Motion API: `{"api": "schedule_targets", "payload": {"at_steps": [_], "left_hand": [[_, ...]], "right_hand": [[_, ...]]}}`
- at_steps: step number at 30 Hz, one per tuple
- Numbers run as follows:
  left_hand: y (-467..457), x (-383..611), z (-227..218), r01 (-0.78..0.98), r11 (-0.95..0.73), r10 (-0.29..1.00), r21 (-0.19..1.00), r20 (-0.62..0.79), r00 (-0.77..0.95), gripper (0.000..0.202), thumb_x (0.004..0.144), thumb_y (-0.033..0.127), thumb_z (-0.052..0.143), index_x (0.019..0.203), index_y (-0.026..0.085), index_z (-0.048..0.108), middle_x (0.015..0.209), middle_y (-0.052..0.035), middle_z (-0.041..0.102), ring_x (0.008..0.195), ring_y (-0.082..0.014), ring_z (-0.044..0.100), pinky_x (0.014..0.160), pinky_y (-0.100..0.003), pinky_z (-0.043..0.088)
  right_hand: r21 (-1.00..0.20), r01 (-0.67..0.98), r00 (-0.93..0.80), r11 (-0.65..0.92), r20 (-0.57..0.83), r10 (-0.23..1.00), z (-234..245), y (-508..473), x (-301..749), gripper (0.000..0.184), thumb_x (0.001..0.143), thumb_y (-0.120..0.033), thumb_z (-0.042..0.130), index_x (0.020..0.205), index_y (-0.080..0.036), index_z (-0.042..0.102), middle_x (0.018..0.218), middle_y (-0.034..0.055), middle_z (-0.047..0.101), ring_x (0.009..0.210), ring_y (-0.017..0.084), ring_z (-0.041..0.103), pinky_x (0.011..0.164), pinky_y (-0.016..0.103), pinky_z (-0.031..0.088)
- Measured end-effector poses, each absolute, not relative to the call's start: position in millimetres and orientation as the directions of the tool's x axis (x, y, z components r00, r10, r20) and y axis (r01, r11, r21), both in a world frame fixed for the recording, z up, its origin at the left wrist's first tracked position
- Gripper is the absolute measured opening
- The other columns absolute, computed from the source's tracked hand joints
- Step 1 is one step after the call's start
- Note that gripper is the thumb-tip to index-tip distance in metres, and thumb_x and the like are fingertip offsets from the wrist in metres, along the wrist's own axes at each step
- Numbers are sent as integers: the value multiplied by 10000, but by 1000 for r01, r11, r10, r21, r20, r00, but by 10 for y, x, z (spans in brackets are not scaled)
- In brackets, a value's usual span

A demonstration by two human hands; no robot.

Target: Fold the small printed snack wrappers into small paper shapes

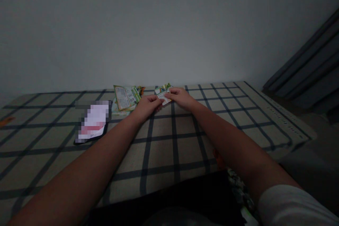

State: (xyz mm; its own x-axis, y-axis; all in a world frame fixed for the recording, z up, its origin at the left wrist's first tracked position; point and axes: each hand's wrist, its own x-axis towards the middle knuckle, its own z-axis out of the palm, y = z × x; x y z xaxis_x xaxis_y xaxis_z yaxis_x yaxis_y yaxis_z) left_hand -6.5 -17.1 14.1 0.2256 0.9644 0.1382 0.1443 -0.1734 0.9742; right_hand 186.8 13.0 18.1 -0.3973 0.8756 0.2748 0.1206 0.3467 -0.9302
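Observation:
Both arms reach forward over a checked bedsheet [185, 137]. My left hand [146, 108] and my right hand [180, 97] are closed together on a small green and white printed packet [163, 93], held just above the sheet near the far wall. Fingers of both hands pinch its edges. A small pile of similar green printed packets [126, 97] lies on the sheet just left of my left hand.
A flat dark-edged item with a blurred white and pink face [93, 124] lies on the sheet at the left. A grey wall stands behind. Dark slanted boards [312, 70] lean at the right. Dark cloth [185, 197] lies near my body.

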Motion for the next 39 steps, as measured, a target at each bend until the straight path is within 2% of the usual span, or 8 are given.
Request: {"api": "schedule_targets", "payload": {"at_steps": [4, 7, 15, 19, 23, 28, 33, 39], "left_hand": [[-186, -80, 164, 209, -264, 953, 942, 222, 205, 290, 689, 438, 714, 604, 175, 628, 506, 35, 495, 476, -91, 371, 485, -236, 236], [-196, -79, 162, 218, -280, 949, 935, 235, 208, 286, 681, 427, 719, 590, 174, 622, 523, 28, 505, 497, -97, 390, 495, -237, 251], [-164, -46, 95, 132, -124, 956, 983, 83, 283, 290, 651, 441, 762, 717, 163, 716, 564, -14, 616, 513, -138, 529, 518, -252, 376], [-176, -56, 125, 127, -212, 964, 969, 185, 193, 338, 703, 494, 759, 633, 180, 657, 528, 2, 579, 484, -122, 482, 499, -246, 336], [-192, -81, 174, 231, -325, 944, 917, 299, 143, 390, 757, 479, 744, 539, 187, 606, 487, 23, 523, 461, -101, 414, 486, -246, 290], [-161, -95, 198, 234, -359, 933, 903, 352, 73, 329, 801, 448, 732, 616, 178, 706, 577, -12, 653, 535, -139, 566, 538, -246, 405], [-135, -91, 182, 164, -314, 949, 935, 310, 55, 269, 777, 422, 770, 668, 176, 757, 670, -37, 733, 623, -175, 670, 625, -265, 514], [-88, -72, 114, -12, -165, 982, 986, 165, 91, 288, 641, 401, 843, 742, 147, 752, 661, -40, 715, 553, -142, 625, 556, -246, 496]], "right_hand": [[-944, 63, -375, 325, 279, 884, 166, 141, 1837, 330, 749, -477, 715, 756, -162, 620, 728, -13, 566, 695, 130, 498, 650, 267, 355], [-951, 28, -329, 309, 283, 901, 163, 150, 1830, 371, 767, -518, 715, 735, -178, 571, 711, -25, 537, 683, 126, 489, 640, 261, 351], [-951, 56, -374, 304, 262, 890, 161, 176, 1883, 407, 724, -533, 764, 694, -184, 557, 655, -42, 525, 646, 114, 462, 608, 252, 343], [-948, 52, -380, 313, 271, 884, 152, 183, 1887, 374, 741, -501, 780, 716, -174, 600, 677, -29, 568, 664, 119, 504, 623, 254, 376], [-956, 25, -338, 293, 268, 902, 157, 169, 1839, 315, 803, -451, 769, 757, -166, 644, 724, -8, 614, 690, 124, 547, 634, 250, 424], [-988, -49, -353, 144, 152, 923, 145, 170, 1806, 246, 842, -390, 764, 931, -172, 694, 829, 21, 699, 699, 122, 619, 642, 241, 510], [-987, 20, -404, 162, 141, 904, 126, 184, 1845, 186, 834, -311, 786, 882, -145, 719, 788, 34, 715, 663, 110, 616, 653, 232, 525], [-968, 107, -399, 227, 167, 902, 160, 139, 1833, 133, 857, -255, 746, 900, -131, 722, 773, 19, 701, 653, 108, 603, 623, 220, 489]]}}
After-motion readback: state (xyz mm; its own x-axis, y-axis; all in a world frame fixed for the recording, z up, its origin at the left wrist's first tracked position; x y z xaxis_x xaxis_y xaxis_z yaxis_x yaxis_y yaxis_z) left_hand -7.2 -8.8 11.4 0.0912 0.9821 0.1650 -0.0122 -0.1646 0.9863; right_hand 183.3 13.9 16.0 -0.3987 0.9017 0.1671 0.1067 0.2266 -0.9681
